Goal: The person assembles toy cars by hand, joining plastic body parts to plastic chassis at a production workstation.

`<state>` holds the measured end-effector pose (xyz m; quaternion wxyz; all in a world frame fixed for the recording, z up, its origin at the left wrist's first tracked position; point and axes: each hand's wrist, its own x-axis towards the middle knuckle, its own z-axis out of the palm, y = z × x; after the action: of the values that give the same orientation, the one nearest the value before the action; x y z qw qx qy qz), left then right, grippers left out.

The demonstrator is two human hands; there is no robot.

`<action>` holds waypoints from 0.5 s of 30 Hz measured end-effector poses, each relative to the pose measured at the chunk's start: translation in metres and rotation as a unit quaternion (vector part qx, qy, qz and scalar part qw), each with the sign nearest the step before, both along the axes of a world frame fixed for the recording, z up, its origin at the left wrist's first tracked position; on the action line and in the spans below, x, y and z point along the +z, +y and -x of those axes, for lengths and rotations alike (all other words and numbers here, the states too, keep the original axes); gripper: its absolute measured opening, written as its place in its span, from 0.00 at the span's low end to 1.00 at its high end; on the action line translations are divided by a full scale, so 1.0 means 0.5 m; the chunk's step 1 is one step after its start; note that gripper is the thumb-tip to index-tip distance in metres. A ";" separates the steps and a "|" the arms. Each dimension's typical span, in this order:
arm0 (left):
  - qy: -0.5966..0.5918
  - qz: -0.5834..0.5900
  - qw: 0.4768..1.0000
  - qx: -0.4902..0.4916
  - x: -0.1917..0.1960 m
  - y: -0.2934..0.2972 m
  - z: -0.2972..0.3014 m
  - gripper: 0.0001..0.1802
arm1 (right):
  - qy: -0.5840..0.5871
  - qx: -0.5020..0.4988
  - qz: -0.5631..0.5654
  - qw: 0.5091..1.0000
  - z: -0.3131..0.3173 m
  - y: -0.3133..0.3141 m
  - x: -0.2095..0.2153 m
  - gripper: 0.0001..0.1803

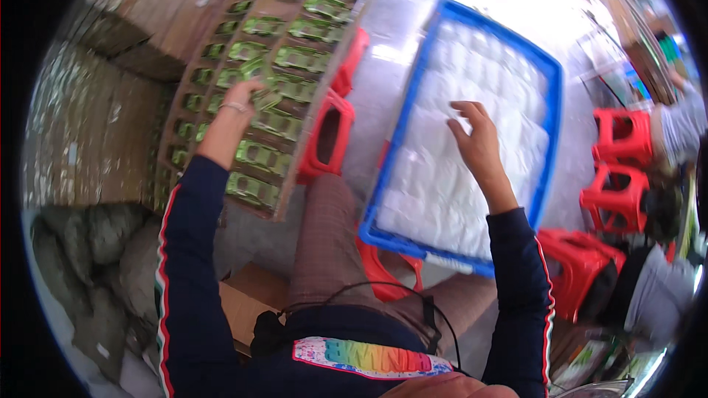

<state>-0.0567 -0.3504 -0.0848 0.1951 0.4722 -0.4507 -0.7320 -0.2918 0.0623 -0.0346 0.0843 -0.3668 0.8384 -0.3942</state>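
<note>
My left hand (pixel 242 96) is over a cardboard box of shiny green toy car bodies. Its fingers close on a green toy car body (pixel 267 97), which sits tilted above the rows. Other green car bodies (pixel 258 156) lie in lines between cardboard dividers, and the box wall (pixel 289 190) shows along its near right side. To the right, my right hand (pixel 476 133) hovers over a blue tray (pixel 383 190), its fingers bent and apart with nothing between them. Rows of white wrapped pieces (pixel 435 169) fill that tray; what is inside the wrapping cannot be made out.
A red stool (pixel 328 136) stands beside the cardboard box, and another (pixel 391 271) shows under the tray's near edge. More red stools (pixel 622 136) are at the right, near another person (pixel 680 121). Stacked cartons (pixel 96 125) and grey sacks (pixel 88 273) line the left.
</note>
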 end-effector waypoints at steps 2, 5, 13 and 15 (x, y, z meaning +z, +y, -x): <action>-0.027 0.036 0.998 0.048 -0.022 -0.032 0.053 0.25 | 0.071 -0.009 -0.007 0.997 0.042 -0.032 -0.043 0.20; -0.065 0.054 0.986 0.146 0.017 -0.039 0.165 0.27 | 0.164 -0.013 -0.051 0.985 0.100 -0.058 -0.080 0.25; 0.018 0.019 0.979 0.201 -0.055 -0.257 0.367 0.21 | 0.229 -0.012 -0.117 0.966 0.093 -0.100 -0.089 0.23; 0.036 -0.007 0.975 0.217 -0.102 -0.293 0.437 0.20 | 0.221 -0.025 -0.135 0.965 0.093 -0.103 -0.081 0.22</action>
<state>-0.2753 -0.4970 -0.1356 0.3619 0.5333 -0.3248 -0.6922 -0.3381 0.0110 -0.0749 -0.0643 -0.4093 0.8905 -0.1879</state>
